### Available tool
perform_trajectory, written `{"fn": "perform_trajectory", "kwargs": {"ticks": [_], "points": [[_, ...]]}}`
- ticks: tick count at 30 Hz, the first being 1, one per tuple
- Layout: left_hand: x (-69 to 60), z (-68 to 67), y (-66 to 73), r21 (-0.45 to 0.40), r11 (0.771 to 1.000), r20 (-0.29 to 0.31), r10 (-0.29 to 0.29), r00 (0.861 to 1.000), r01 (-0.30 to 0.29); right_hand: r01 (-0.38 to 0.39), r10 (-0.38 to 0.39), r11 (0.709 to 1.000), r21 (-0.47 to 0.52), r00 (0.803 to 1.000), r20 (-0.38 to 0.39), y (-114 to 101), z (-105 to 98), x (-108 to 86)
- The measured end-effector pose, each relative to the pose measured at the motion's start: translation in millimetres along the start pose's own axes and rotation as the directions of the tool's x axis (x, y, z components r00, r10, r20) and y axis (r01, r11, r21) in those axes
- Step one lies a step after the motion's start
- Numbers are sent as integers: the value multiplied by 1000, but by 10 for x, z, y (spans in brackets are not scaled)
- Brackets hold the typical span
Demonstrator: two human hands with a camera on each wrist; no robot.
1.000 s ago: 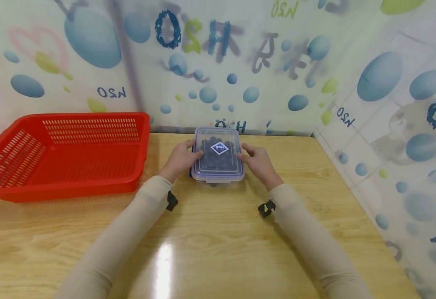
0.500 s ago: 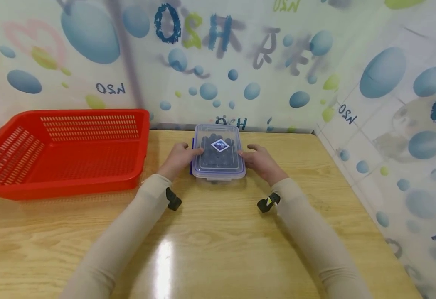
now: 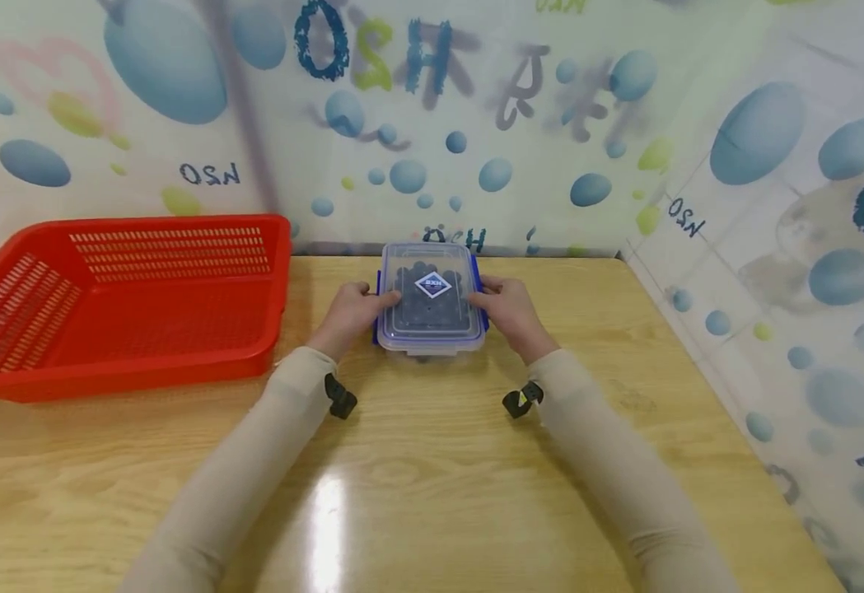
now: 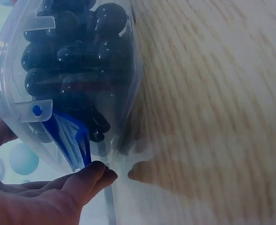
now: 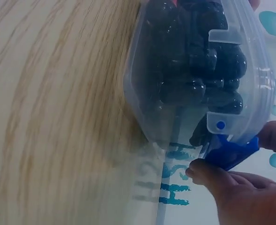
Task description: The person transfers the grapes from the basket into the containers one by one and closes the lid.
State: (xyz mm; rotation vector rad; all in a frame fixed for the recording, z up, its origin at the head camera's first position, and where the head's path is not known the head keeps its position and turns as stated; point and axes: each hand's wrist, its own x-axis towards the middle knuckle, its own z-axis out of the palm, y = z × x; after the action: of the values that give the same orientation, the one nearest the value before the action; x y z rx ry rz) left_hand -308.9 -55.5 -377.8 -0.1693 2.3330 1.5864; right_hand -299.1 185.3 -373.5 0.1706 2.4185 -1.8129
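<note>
A clear plastic food container (image 3: 432, 329) with a blue-edged lid stands on the table, its lid bearing a diamond-shaped label. Dark, glossy, rounded pieces like grapes (image 4: 79, 56) fill much of it. My left hand (image 3: 350, 317) holds its left side, thumb on the lid and fingertips at the blue side latch (image 4: 70, 136), which slants outward. On the other side my right hand (image 3: 513, 313) has its thumb on the lid edge and its fingers beneath the right blue latch (image 5: 231, 152), also swung out. Some of the right fingers are hidden behind the latch.
A red slotted plastic basket (image 3: 128, 375) sits on the left of the wooden table (image 3: 432, 478). Behind and to the right stand walls (image 3: 372, 198) covered with printed bubbles and letters. Each wrist carries a small black camera (image 3: 341, 397).
The right hand's fingers have closed in on the container's right side, and the blue latch there now sticks out. My left hand keeps its hold. The head view has shifted slightly.
</note>
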Motion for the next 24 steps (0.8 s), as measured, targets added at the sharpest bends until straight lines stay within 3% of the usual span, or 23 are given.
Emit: {"fn": "perform_trajectory", "kwargs": {"ticks": [5,13,19,24], "points": [[-9,-23,32,7,1000,-11,-1,1000,1,32,-38,989,-143,999,-35,-98,65,-29],[-47,0,78,27,999,-50,-17,999,18,-41,37,973,-229,999,-21,-131,87,-40],[-59,38,58,1,997,-176,72,982,-73,-23,20,980,-200,1000,-15,-143,81,-35],[-58,105,58,-4,989,-239,140,961,-146,-22,23,983,-182,1000,1,-148,64,-38]]}}
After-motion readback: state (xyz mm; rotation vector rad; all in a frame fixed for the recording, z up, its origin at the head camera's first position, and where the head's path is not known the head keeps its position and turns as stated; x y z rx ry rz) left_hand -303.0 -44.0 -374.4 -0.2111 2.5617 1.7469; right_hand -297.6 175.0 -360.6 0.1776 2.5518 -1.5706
